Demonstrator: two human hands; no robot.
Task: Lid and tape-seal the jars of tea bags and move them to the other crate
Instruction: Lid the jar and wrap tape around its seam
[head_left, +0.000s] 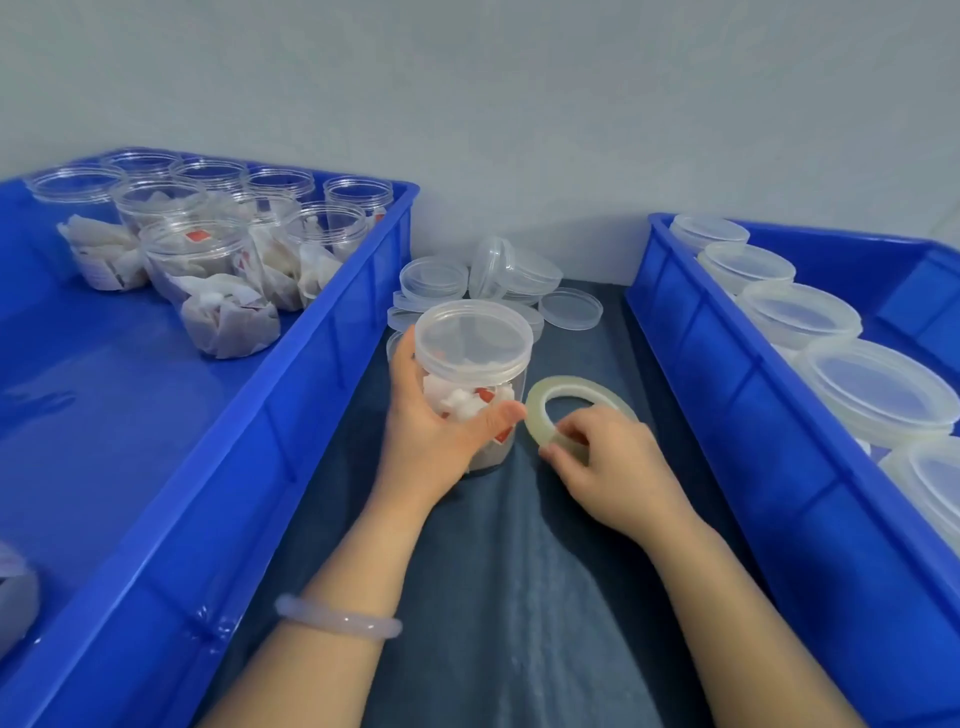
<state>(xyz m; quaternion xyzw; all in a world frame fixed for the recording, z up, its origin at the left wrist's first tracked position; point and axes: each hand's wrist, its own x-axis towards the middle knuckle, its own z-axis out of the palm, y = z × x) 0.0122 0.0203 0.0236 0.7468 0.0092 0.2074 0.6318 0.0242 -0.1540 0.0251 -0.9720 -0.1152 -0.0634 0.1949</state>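
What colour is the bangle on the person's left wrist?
The bangle is a pale, milky lilac-pink, plain with no pattern; the head view shows it.

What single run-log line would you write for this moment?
stage: lid on, taping not begun | left hand: holds lidded jar | right hand: pinches tape roll

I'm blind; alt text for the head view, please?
The left hand grips a lidded jar of tea bags while the right hand pinches a tape roll beside it, between a blue crate of open jars and a crate of lidded jars.
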